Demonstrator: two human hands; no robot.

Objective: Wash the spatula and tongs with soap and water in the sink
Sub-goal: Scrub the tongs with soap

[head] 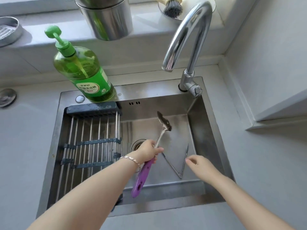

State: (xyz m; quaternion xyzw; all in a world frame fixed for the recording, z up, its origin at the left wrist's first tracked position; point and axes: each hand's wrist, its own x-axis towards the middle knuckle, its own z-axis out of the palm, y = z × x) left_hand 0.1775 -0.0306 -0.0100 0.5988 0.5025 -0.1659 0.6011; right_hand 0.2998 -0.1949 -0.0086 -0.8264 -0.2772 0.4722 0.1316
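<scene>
The left hand (150, 151) was clamped round the spatula (159, 136) where its metal shank met the purple handle, blade raised in front of the faucet (187, 39), probably to bring it under the spout. The right hand (198, 164), fingers loosely spread and holding nothing, hovered just beside the tongs (178, 165), which lay splayed on the sink (214, 130) floor. Left of the faucet stood the green dish-soap bottle (81, 67), within reach. No water ran.

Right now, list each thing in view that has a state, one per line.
spatula: held up in the left hand, blade dirty
tongs: lying spread open on the sink floor
right hand: open, reaching at the tongs
faucet: no water running
soap bottle: upright, partly full
</scene>
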